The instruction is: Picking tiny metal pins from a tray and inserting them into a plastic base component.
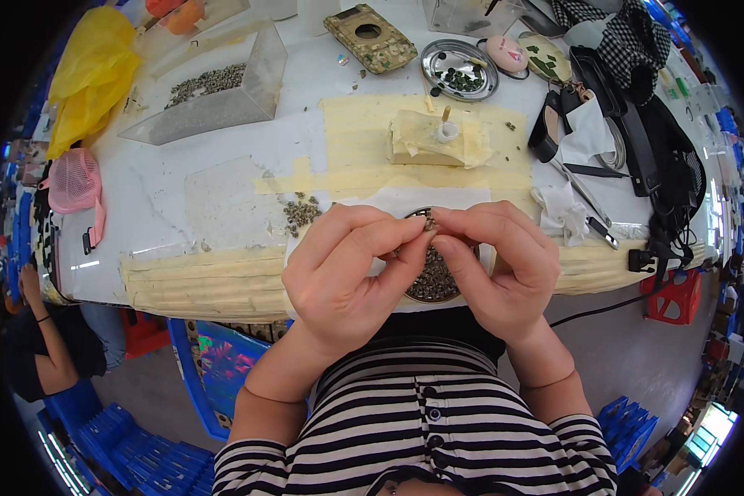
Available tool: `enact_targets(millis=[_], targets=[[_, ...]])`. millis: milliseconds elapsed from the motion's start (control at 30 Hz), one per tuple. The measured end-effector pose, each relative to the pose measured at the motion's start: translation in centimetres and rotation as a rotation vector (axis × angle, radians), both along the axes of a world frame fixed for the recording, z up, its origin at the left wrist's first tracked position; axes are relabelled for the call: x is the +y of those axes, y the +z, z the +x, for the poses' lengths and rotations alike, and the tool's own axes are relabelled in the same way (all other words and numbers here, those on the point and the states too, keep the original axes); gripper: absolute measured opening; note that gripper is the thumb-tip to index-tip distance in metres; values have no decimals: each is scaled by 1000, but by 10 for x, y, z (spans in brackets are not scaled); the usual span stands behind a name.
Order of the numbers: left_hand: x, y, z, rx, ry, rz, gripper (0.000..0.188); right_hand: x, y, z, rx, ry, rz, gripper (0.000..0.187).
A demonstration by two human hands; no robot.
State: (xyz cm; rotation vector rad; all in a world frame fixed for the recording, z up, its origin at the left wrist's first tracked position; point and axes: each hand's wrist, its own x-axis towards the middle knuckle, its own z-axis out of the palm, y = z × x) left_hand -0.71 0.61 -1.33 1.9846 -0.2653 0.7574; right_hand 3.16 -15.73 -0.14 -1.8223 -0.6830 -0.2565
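Note:
My left hand (347, 269) and my right hand (504, 263) meet in front of me, thumbs and forefingers pinched on one tiny brownish part (429, 223). It is too small to tell its kind. Right below the fingers lies a round dish (435, 299) full of similar small dark pieces (432, 279); my hands hide much of its rim. Left of my left hand, a loose heap of small brownish pieces (301, 213) rests on the table.
A clear bin (260, 74) with more small pieces stands far left. Ahead are a taped block (413, 140), a camouflage-patterned model hull (372, 40) and a metal plate (438, 50) with green parts. Tweezers (583, 192) lie right. Another person's arm (50, 335) shows at left.

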Motion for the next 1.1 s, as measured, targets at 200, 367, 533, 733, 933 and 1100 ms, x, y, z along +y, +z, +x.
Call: enact_targets(millis=[200, 367, 533, 733, 933, 1100], targets=[[0, -1, 2, -11, -8, -27, 21, -1, -2, 0, 119, 31, 77, 21], [0, -1, 1, 31, -22, -60, 21, -3, -3, 1, 97, 7, 78, 21], [-1, 1, 2, 38, -28, -59, 20, -5, -4, 0, -19, 27, 22, 22], [-1, 0, 1, 20, -27, -32, 23, -5, -6, 0, -11, 19, 32, 22], [-1, -2, 1, -5, -2, 24, 26, -6, -5, 1, 10, 28, 34, 21], [-2, 0, 2, 10, -22, -13, 24, -5, -5, 0, 10, 24, 32, 21]])
